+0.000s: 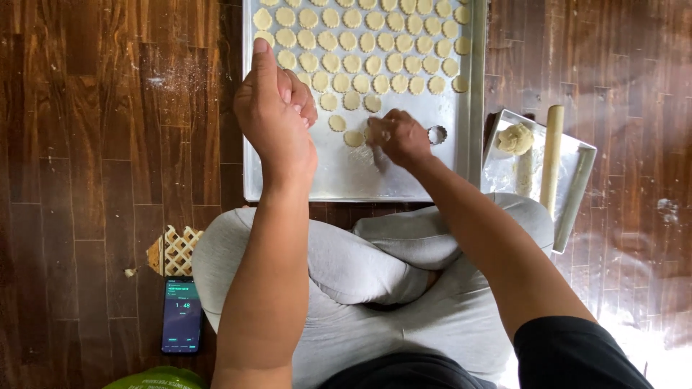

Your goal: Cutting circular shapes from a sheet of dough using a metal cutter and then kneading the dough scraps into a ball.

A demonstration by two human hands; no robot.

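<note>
The far half of the baking tray (461,144) is filled with dough rounds (360,43); the near half remains bare. The right hand (398,137) pinches a round down beside the cutter (437,134); the left hand (274,108) hovers loosely curled, holding nothing.

A dark phone (181,316) (screen lit greenish) lies on the floor.

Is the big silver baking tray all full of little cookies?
Not full. Small round dough cookies fill the far part of the big silver baking tray, but the near part is bare metal.
</note>
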